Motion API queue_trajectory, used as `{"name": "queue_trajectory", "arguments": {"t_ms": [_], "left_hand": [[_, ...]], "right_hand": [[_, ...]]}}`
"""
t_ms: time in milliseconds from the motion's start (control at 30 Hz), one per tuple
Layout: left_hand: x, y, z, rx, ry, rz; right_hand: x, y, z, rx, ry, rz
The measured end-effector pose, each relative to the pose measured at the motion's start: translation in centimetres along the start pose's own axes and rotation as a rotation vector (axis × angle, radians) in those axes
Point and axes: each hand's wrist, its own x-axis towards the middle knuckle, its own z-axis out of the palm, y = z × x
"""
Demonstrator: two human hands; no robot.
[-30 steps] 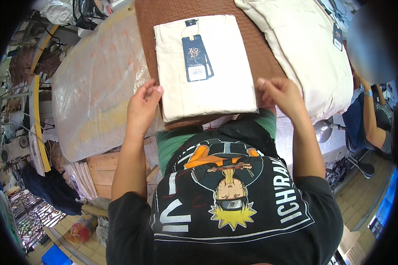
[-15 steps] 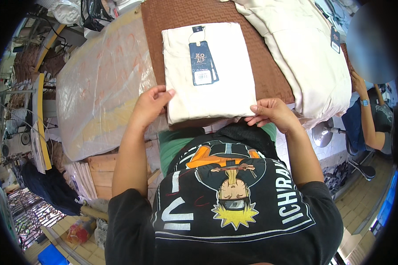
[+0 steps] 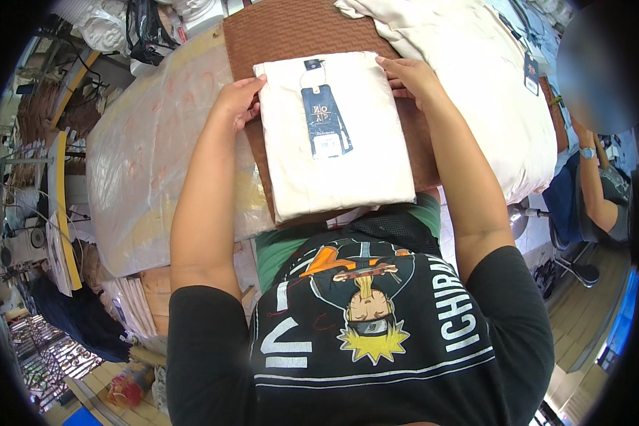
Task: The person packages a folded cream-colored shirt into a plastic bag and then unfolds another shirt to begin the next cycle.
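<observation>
A folded cream garment [image 3: 369, 149] lies in front of me, its near edge sticking out toward my lap. Dark blue hang tags [image 3: 321, 113] rest on its upper face, looped near the neck label. At the far left corner my left hand [image 3: 240, 104] grips the fold, thumb on top and fingers curled at the side. My right hand [image 3: 410, 78] grips the far right corner in much the same way, its fingertips partly hidden behind the edge.
Beneath the garment is a brown textured cloth [image 3: 291, 28]. More cream garments [image 3: 483, 106] are heaped at the right, one with a dark tag [image 3: 531, 74]. A plastic-covered board [image 3: 163, 149] extends leftward. Another person's forearm [image 3: 593, 184] shows at the far right.
Both my hands have moved from the near part of the garment to its far corners. The garment has shifted a little toward me.
</observation>
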Motion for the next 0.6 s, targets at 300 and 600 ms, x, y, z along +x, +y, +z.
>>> {"name": "queue_trajectory", "arguments": {"t_ms": [300, 600], "left_hand": [[-1.3, 1.1, -1.3, -0.146, -0.143, 0.106], [-1.4, -0.5, -1.5, 0.064, 0.018, 0.049]], "right_hand": [[1.7, -0.4, -0.2, 0.286, -0.144, 0.008], [2.9, 0.2, -0.6, -0.104, 0.003, -0.003]]}}
